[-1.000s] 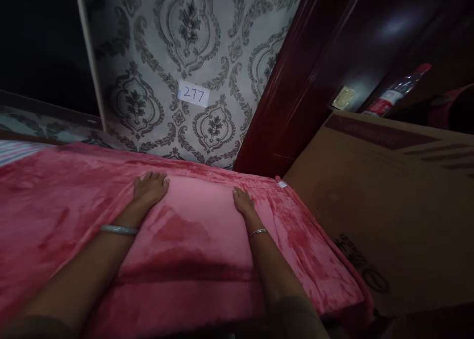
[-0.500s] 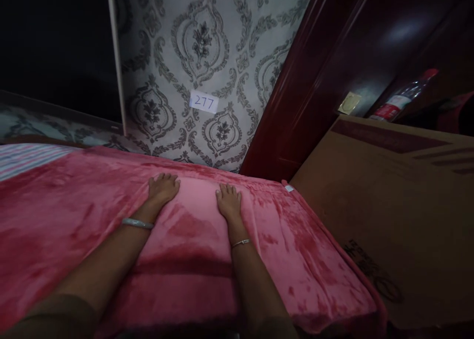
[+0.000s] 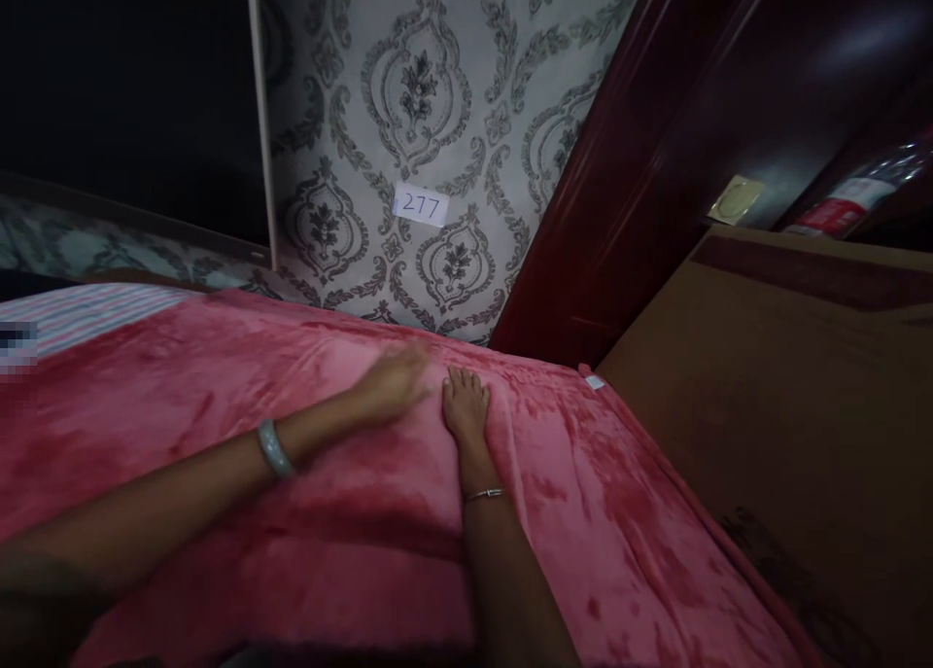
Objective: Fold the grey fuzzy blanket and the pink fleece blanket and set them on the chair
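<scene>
A pink plush blanket (image 3: pixel 561 512) is spread over the surface before me, with a paler raised fold in its middle. My right hand (image 3: pixel 466 403) lies flat on this fold, fingers stretched towards the wall and a thin bracelet on the wrist. Just left of it is my left hand (image 3: pixel 394 381), over the far part of the fold. Motion smears its fingers, so I cannot tell how they are held or whether they touch the cloth. A pale bangle (image 3: pixel 275 448) circles my left wrist.
A large cardboard box (image 3: pixel 787 405) stands at the right, against a dark red cabinet (image 3: pixel 583 230). Behind the box is a bottle with a red label (image 3: pixel 838 211). A black screen (image 3: pixel 131 94) hangs at the left on the patterned wall, near a paper marked 277 (image 3: pixel 421 204). Striped cloth (image 3: pixel 109 313) lies far left.
My left hand has moved right across the fold, closer to my right hand. My right hand stays flat on the blanket. The whole view has shifted slightly.
</scene>
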The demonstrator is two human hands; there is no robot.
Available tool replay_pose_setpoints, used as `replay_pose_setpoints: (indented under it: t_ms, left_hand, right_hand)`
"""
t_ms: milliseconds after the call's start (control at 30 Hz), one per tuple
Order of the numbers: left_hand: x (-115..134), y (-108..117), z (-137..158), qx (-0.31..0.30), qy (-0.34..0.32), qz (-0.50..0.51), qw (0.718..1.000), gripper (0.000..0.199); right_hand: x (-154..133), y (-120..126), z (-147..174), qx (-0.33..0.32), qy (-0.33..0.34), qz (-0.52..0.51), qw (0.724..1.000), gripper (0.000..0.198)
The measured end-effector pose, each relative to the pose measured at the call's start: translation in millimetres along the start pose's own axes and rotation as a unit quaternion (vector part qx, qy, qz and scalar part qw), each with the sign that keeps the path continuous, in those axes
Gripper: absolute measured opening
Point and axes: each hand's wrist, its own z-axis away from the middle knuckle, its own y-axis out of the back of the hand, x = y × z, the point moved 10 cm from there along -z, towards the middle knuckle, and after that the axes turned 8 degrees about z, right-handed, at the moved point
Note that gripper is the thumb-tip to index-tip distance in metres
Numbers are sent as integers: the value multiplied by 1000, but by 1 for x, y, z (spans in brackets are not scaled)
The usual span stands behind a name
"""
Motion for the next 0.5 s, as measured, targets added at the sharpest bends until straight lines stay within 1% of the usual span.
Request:
replay_pose_setpoints:
  t_ms: [33,67,100,133,167,233,333,400,500]
  left_hand:
    - [36,-15,4,-42,-108,28,993,58]
    - [66,-29,12,-78,-206,45,974,62]
    - [85,-40,20,-105,-274,60,954,63]
    - [92,-49,24,-125,-311,69,939,65]
    - [91,-56,24,-136,-320,77,934,67]
    - [69,-66,12,-145,-281,95,944,68]
    - [31,-72,-3,-134,-215,120,960,68]
    - [16,-72,-7,-115,-186,114,969,64]
    - [-2,-69,-11,-86,-132,67,985,59]
  right_hand:
    - [0,-2,0,-1,4,8,1000,54]
    - [1,-4,0,-1,5,16,1000,54]
    - [2,-6,0,1,6,22,1000,54]
    - [2,-8,0,1,7,28,1000,54]
    - [3,-9,0,1,7,32,999,54]
    - [2,-10,0,-2,11,32,999,56]
    - [0,-8,0,-11,15,28,999,58]
    - [-1,-6,1,-15,15,24,999,57]
    - [-1,-4,0,-11,5,12,1000,54]
